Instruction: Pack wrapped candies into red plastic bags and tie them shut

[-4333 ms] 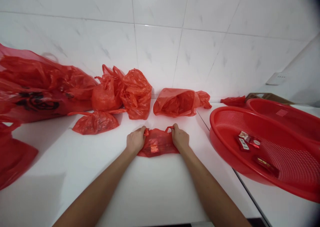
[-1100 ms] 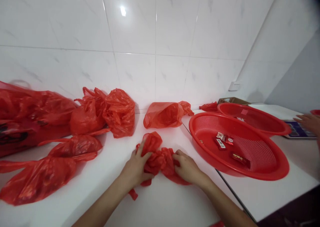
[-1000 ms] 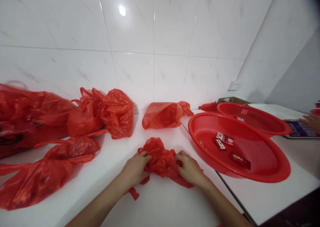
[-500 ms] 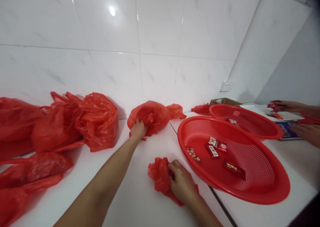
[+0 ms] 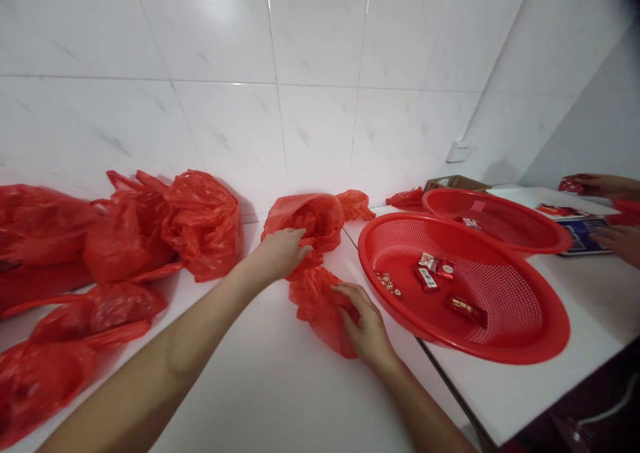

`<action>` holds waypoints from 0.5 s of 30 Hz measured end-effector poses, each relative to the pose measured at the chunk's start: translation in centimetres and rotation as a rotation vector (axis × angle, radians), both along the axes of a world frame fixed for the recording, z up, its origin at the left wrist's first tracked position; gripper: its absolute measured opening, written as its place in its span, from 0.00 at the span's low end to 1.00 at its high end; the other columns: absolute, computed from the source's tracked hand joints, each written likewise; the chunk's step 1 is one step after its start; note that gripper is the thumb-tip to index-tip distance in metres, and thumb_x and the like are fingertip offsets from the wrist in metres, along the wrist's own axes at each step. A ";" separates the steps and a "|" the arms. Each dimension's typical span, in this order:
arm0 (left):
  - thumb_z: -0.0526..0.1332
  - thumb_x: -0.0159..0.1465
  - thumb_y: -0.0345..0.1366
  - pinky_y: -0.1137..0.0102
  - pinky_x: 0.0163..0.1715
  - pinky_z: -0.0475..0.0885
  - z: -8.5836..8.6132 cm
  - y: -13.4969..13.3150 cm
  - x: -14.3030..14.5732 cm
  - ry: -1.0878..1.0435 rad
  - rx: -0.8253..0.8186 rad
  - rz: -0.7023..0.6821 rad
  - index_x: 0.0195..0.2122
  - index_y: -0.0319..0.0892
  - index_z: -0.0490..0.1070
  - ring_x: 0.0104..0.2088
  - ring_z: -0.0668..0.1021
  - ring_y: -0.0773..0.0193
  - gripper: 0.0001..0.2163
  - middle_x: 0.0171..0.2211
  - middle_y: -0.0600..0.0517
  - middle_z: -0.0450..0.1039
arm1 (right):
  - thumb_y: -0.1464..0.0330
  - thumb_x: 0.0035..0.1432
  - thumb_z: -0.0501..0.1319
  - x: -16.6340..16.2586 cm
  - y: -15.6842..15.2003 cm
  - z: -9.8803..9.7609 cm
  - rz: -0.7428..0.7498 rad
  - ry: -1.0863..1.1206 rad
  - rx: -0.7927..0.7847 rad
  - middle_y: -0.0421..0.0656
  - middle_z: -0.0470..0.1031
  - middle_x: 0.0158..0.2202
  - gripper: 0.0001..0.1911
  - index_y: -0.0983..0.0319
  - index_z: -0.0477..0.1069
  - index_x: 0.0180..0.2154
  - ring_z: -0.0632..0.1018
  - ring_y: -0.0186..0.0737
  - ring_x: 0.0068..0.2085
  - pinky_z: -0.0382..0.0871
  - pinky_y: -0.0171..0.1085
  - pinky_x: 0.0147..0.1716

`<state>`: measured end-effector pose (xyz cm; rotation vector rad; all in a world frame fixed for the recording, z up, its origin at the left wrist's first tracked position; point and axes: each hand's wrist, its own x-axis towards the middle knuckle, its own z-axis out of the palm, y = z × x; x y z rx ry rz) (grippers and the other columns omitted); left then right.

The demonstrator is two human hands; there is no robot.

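Note:
My left hand (image 5: 284, 254) reaches over the front of an open-mouthed red plastic bag (image 5: 327, 208) that has more red film bunched inside it. Its fingers are stretched out and I see nothing held in them. Just in front of that bag, a crumpled smaller red plastic bag (image 5: 317, 301) lies on the white table (image 5: 270, 386). My right hand (image 5: 369, 330) has its thumb and fingers on the right side of this bag, gripping it. Part of the bag is hidden behind the fingers.
On the right stands a red perforated basket (image 5: 520, 300) with several wrapped sweets (image 5: 467, 310); a second red basket (image 5: 500, 220) is behind. Full red bags (image 5: 200, 226) crowd the left. A co-worker's hands (image 5: 617, 240) are beside a scale (image 5: 580, 234) at far right.
My left hand has come out of the open bag's mouth, its fingers straightening. My right hand has moved the smaller bag up toward it, and the bag is more spread out.

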<state>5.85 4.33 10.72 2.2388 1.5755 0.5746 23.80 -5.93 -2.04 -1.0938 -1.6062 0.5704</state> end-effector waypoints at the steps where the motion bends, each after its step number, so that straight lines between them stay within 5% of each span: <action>1: 0.62 0.59 0.45 0.57 0.51 0.65 -0.4 -2.2 -0.3 -0.002 0.007 -0.035 0.53 0.47 0.71 0.54 0.72 0.43 0.21 0.54 0.44 0.72 | 0.75 0.58 0.52 -0.2 -0.2 0.3 0.010 0.030 0.010 0.44 0.68 0.53 0.21 0.55 0.69 0.51 0.69 0.39 0.56 0.63 0.42 0.57; 3: 0.67 0.53 0.47 0.58 0.49 0.67 -2.0 -5.8 -1.5 -0.007 0.006 -0.098 0.56 0.51 0.68 0.54 0.72 0.45 0.28 0.56 0.47 0.71 | 0.73 0.60 0.54 -0.5 -0.8 1.0 0.028 0.097 0.002 0.44 0.70 0.52 0.18 0.55 0.68 0.51 0.70 0.39 0.55 0.64 0.42 0.56; 5: 0.65 0.55 0.46 0.60 0.45 0.69 -4.1 -8.2 -3.4 -0.094 -0.052 -0.115 0.51 0.51 0.72 0.48 0.76 0.48 0.22 0.49 0.49 0.76 | 0.70 0.61 0.55 -0.7 -1.5 1.8 0.040 0.186 -0.042 0.44 0.71 0.51 0.17 0.56 0.67 0.51 0.72 0.39 0.53 0.65 0.42 0.54; 7: 0.59 0.60 0.46 0.63 0.41 0.71 -5.8 -9.9 -5.6 -0.260 -0.115 -0.040 0.41 0.48 0.75 0.41 0.78 0.54 0.12 0.38 0.51 0.78 | 0.67 0.60 0.56 -0.9 -2.0 2.4 0.036 0.286 -0.091 0.44 0.73 0.48 0.16 0.57 0.67 0.51 0.74 0.39 0.50 0.69 0.40 0.49; 9: 0.55 0.63 0.46 0.63 0.41 0.71 -6.7 -11.4 -7.3 -0.430 -0.120 0.109 0.39 0.46 0.74 0.38 0.79 0.57 0.13 0.35 0.51 0.77 | 0.65 0.60 0.57 -1.3 -2.5 3.0 0.042 0.358 -0.131 0.44 0.74 0.44 0.15 0.58 0.66 0.49 0.76 0.37 0.42 0.72 0.36 0.40; 11: 0.60 0.60 0.47 0.61 0.45 0.71 -7.1 -13.3 -7.8 -0.526 -0.068 0.194 0.49 0.47 0.70 0.44 0.77 0.55 0.18 0.43 0.49 0.75 | 0.64 0.59 0.58 -2.3 -3.1 3.8 0.069 0.396 -0.159 0.43 0.74 0.42 0.15 0.58 0.66 0.48 0.74 0.33 0.32 0.70 0.33 0.31; 13: 0.67 0.53 0.44 0.58 0.52 0.68 -7.4 -15.0 -7.1 -0.537 -0.033 0.105 0.59 0.53 0.63 0.54 0.72 0.53 0.32 0.56 0.48 0.68 | 0.64 0.58 0.58 -3.7 -3.7 4.9 0.134 0.398 -0.182 0.42 0.74 0.41 0.15 0.58 0.65 0.48 0.72 0.31 0.28 0.68 0.32 0.27; 15: 0.69 0.49 0.37 0.57 0.56 0.65 -7.9 -16.1 -6.2 -0.535 0.000 -0.004 0.57 0.55 0.66 0.58 0.68 0.51 0.32 0.60 0.49 0.63 | 0.64 0.58 0.59 -5.1 -4.2 6.2 0.246 0.373 -0.211 0.42 0.74 0.41 0.16 0.57 0.64 0.49 0.73 0.31 0.30 0.69 0.32 0.29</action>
